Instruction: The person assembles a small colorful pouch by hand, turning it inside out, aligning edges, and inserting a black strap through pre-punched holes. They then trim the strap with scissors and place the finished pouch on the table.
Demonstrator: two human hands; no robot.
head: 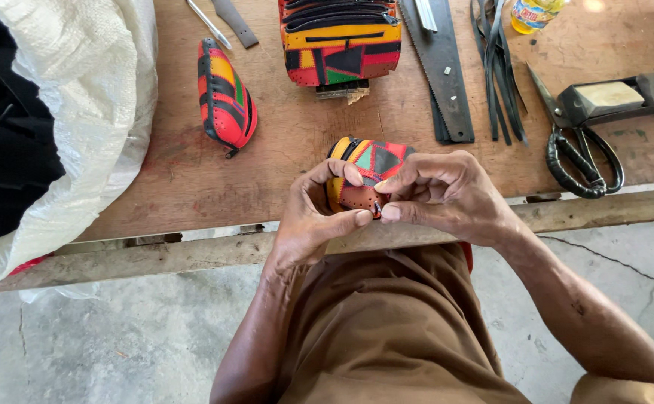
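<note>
Pinching one small patchwork pouch [368, 172] of red, yellow, green and black leather at the near edge of the wooden worktop [282, 142]: left hand [319, 217] and right hand [439, 191] both clamped on it, thumbs and forefingers meeting at its near end. Lying farther left, one finished pouch [224, 97] on its side. Standing at the far middle, one stack of the same pouches [340, 41]. Resting to the right, one handsaw [441, 67], a bundle of black strips [499, 75], one pair of black-handled scissors [578, 146]. Bulging at the far left, one white woven sack [80, 112].
</note>
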